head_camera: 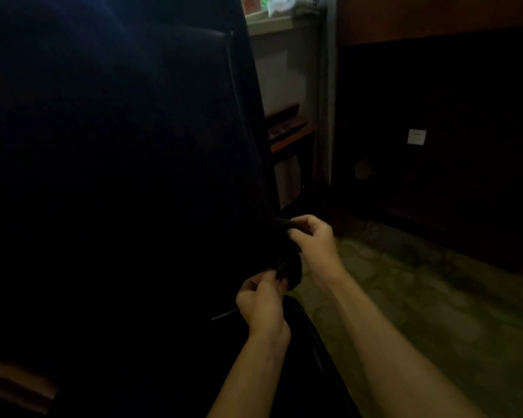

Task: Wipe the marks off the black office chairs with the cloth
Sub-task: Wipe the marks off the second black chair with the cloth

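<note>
Two bare forearms reach in from the bottom edge toward the right side of a tall black office chair (118,176) that fills the left half of the dim view. Between the hands hangs a dark, bunched cloth (289,267), lying right against the chair's right edge, low down where the backrest meets the seat. The left hand (261,303) sits lower, its fingers curled with thumb and fingertips pinching the bottom end of that cloth. The right hand (313,239) is higher and just to the right, fingers bent inward and gripping the cloth's upper part. Both hands are near each other, with the cloth stretched between them. Marks on the chair cannot be made out in the darkness.

Beyond the chair, a pale wall panel (281,70) stands under a light ledge (272,22), with a reddish-brown wooden shelf (287,128) partly hidden by the backrest. A patterned greenish carpet (420,297) covers the floor on the right, running up to a dark wooden cabinet (435,101) bearing a small white label (416,136).
</note>
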`<action>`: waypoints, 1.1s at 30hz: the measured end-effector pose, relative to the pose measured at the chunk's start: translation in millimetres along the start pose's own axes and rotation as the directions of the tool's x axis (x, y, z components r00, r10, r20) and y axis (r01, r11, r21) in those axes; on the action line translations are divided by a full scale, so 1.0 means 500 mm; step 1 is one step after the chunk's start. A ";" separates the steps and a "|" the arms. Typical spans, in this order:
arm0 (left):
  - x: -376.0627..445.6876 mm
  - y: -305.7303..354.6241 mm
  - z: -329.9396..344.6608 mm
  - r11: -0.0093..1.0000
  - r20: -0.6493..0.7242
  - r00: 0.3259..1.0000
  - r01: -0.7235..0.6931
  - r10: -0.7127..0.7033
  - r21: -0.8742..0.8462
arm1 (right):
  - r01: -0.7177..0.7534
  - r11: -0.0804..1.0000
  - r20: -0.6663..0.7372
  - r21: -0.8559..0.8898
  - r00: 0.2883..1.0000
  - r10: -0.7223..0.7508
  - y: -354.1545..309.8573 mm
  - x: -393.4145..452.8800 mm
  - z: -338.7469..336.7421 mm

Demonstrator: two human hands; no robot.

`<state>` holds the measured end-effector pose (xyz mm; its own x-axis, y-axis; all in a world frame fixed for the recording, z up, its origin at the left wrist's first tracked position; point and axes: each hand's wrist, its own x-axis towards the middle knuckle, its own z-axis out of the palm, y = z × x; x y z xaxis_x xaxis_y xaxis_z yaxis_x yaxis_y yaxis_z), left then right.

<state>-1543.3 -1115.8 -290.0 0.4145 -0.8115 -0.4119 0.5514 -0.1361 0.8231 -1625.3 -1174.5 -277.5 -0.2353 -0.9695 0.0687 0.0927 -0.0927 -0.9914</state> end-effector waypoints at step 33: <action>-0.055 0.452 0.169 0.683 -0.205 0.726 -0.456 0.657 0.571 | 0.037 0.999 0.146 -0.008 0.989 -0.035 -0.401 0.115 0.191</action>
<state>-1491.1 -1172.4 -59.5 0.8115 -0.5617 0.1612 -0.2261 -0.0475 0.9729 -1565.1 -1233.3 -64.2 -0.0949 -0.9884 0.1189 0.0763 -0.1263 -0.9891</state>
